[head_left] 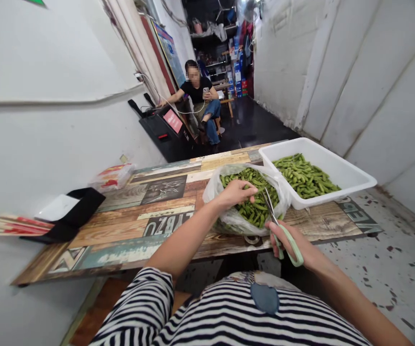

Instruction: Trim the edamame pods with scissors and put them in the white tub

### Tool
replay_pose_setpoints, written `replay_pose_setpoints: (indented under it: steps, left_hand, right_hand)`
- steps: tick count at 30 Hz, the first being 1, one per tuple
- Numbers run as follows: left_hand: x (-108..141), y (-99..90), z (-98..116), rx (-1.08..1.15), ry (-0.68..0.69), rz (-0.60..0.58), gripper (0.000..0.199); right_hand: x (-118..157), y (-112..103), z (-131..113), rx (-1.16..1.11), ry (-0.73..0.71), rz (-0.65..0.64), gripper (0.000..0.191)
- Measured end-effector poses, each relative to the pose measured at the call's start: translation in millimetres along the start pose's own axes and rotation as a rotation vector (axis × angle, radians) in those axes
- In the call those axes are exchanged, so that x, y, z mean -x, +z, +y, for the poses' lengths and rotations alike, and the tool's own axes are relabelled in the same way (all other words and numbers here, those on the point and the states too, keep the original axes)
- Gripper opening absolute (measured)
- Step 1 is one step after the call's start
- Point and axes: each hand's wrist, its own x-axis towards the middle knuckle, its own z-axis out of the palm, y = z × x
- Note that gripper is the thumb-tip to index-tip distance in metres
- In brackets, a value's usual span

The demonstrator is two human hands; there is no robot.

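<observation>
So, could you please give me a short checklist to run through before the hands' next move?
1. Scissors held in the right hand: ok, by the green handles.
2. Scissors well away from the left hand: not ok, the tips are close to its fingertips.
3. Pod pinched in the left hand: cannot tell, too small to see.
4. Plastic bag open: ok, green pods show inside.
5. White tub beside the bag: ok.

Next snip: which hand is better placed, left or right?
Right, probably: the right hand holds the scissors, tips near the left hand, which is over the green pods in the plastic bag.
</observation>
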Motion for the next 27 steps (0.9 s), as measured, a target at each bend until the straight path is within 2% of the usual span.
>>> replay_pose_setpoints:
  steps: [4, 10, 12, 15, 18, 23, 27]
  left_hand:
    - [6.8, 6.7, 1.4, 0.144, -0.057, -0.062, 0.021]
    - [11.5, 5.2, 3.9, 0.185, -0.131, -0.186, 0.016]
    - [10.6, 2.9, 3.0, 0.241, -0.121, -0.152, 0.018]
    - [6.4, 1.3, 1.2, 0.449, -0.091, -0.023, 0.02]
    - [2.9, 5.1, 1.1, 0.602, -0.141, -0.01, 0.019]
    - [4.9, 18.7, 4.2, 0.658, -0.19, 0.058, 0.009]
    - [9.5, 26.3, 4.6, 0.684, -0.197, 0.054, 0.007]
  right_hand:
    - [-5.0, 5.5, -10.8, -0.021, 0.035, 0.02, 0.042]
    - [-14.1, 10.5, 2.8, -0.084, 0.125, 0.056, 0.041]
    - [-13.7, 10.6, 4.0, -0.111, 0.115, 0.064, 0.042]
    - [-9.4, 9.3, -2.0, -0.229, 0.086, 0.016, 0.046]
    - [-4.6, 7.6, -10.4, -0.292, 0.075, -0.043, 0.051]
    - [-4.2, 6.9, -12.4, -0.211, 0.04, -0.001, 0.05]
    - [-7.5, 8.2, -8.2, -0.247, 0.073, 0.033, 0.05]
